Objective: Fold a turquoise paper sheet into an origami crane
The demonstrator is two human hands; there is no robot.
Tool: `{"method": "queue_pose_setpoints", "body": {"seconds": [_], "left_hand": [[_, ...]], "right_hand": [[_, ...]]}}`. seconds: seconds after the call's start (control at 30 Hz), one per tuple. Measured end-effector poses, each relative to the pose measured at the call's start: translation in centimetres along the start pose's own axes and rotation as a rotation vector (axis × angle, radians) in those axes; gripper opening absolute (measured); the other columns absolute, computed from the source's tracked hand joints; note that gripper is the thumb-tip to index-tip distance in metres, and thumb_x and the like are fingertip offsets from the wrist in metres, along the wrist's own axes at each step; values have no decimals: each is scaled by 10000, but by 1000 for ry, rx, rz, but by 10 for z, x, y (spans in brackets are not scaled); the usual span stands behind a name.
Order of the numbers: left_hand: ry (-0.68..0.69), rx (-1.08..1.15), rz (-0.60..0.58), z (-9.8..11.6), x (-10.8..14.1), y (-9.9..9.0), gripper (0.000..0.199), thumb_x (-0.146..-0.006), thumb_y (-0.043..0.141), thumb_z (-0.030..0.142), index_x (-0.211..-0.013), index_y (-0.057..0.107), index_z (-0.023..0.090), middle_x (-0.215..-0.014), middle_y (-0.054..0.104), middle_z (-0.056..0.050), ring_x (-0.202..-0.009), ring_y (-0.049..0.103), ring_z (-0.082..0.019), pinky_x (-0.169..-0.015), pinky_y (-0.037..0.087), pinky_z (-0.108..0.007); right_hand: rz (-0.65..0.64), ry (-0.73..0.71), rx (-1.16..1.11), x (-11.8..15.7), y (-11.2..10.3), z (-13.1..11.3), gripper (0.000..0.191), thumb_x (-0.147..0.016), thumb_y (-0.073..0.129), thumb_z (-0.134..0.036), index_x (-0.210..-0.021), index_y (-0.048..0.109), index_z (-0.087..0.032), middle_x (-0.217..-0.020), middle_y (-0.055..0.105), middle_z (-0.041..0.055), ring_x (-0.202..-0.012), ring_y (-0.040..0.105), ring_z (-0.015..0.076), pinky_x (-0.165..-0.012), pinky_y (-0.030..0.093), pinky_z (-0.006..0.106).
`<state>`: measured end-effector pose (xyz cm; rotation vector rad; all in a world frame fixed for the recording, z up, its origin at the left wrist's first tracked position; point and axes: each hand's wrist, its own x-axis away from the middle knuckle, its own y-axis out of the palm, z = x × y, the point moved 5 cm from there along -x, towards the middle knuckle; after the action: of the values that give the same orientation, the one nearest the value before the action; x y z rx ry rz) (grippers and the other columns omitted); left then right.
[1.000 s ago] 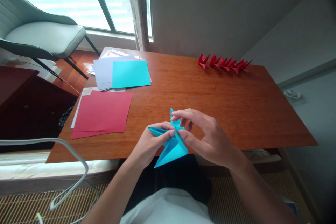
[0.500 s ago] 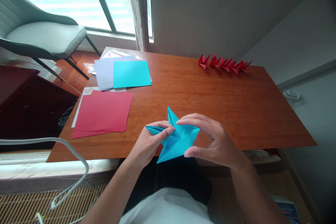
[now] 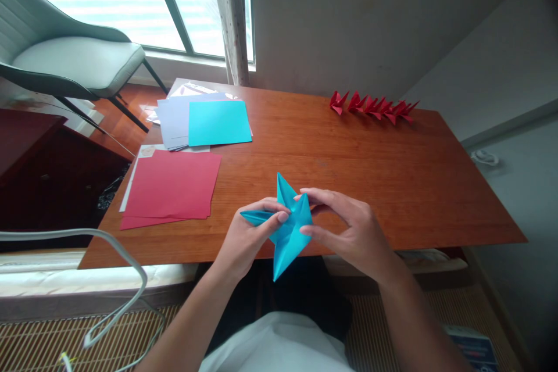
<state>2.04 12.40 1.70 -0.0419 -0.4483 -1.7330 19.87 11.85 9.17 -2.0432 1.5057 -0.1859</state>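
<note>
Between my hands, above the table's front edge, is a blue folded origami paper with pointed flaps sticking out up, down and to the left. My left hand pinches it near its middle, thumb on top and fingers behind. My right hand is at its right side, fingertips at the upper right flap and thumb pressed on the lower right edge. That right side bends inward between thumb and fingers. The fingers behind the paper are partly hidden.
Red paper sheets lie at the table's left, below a blue sheet on a pale stack. Several red origami cranes stand in a row along the back of the wooden table. A chair stands by the window.
My right hand has closed in on the paper's right side, which has folded up and inward. The lower point has swung right and down. My left hand keeps its pinch.
</note>
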Motion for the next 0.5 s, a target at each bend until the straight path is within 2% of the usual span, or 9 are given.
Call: {"method": "queue_pose_setpoints", "body": {"seconds": [0.17,0.3,0.5], "left_hand": [[126,-129,-13,12,5,1,177,-821,803,363,-916,782,215,-1086,717,-60,-1001,661,-216,-820,523,-261],[210,-215,-18,20,10,3,204,-803,825,329,-978,775,238,-1174,693,-60,-1078,660,-228,-869,534,-269],[423,-448,59,32,19,6,204,-816,811,279,-1012,770,246,-1212,667,-74,-1097,660,-229,-903,542,-289]], "right_hand": [[28,-23,44,-2,2,1,398,-897,746,-281,-1281,641,-267,-1192,745,25,-970,721,181,-891,580,306],[74,-50,80,-4,3,1,326,-919,714,-242,-1238,659,-274,-1123,754,29,-949,715,184,-864,582,327],[97,-78,121,-5,5,0,210,-921,714,-265,-1131,694,-262,-1002,745,39,-910,686,196,-821,580,348]]}}
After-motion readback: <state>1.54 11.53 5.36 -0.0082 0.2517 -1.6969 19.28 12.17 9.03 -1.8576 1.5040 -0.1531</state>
